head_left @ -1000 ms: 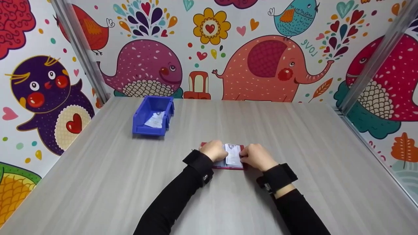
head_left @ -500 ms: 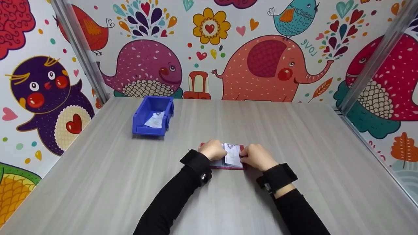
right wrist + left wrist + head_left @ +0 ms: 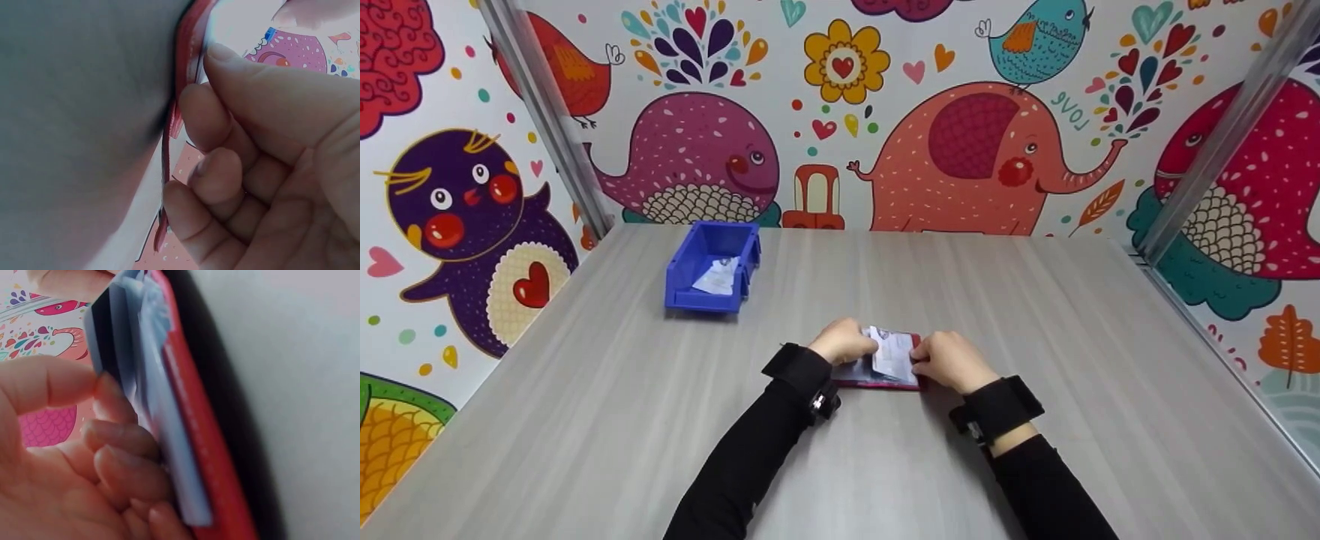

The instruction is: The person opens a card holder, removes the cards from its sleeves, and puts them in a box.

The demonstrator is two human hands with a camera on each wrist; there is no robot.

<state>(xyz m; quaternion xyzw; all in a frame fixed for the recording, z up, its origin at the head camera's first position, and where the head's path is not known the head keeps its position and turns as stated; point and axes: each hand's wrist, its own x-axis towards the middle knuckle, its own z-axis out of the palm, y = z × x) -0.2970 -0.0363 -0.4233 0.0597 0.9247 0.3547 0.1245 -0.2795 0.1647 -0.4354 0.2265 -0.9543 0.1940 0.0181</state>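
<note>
A red card holder [image 3: 877, 386] with clear plastic sleeves lies opened out on the table between both hands. My left hand [image 3: 840, 343] pinches the left edge of a white card-like leaf [image 3: 894, 354], which lifts away from the pages. In the left wrist view, a dark stripe [image 3: 103, 336] runs along this leaf, and thumb and index finger meet at its edge. The red cover [image 3: 211, 455] shows pale stitching. My right hand [image 3: 956, 361] pinches the holder's right edge. Below its fingertips in the right wrist view hangs a thin red strap [image 3: 166, 152].
A blue plastic bin [image 3: 701, 301] stands at the back left of the wood-grain table [image 3: 1020, 292], with white papers [image 3: 718, 276] inside. Printed panels [image 3: 825, 195] and metal posts [image 3: 1207, 135] border the table.
My left hand has shifted slightly left, and the leaf's left edge has tilted up off the pages. The right hand keeps its place on the holder's edge.
</note>
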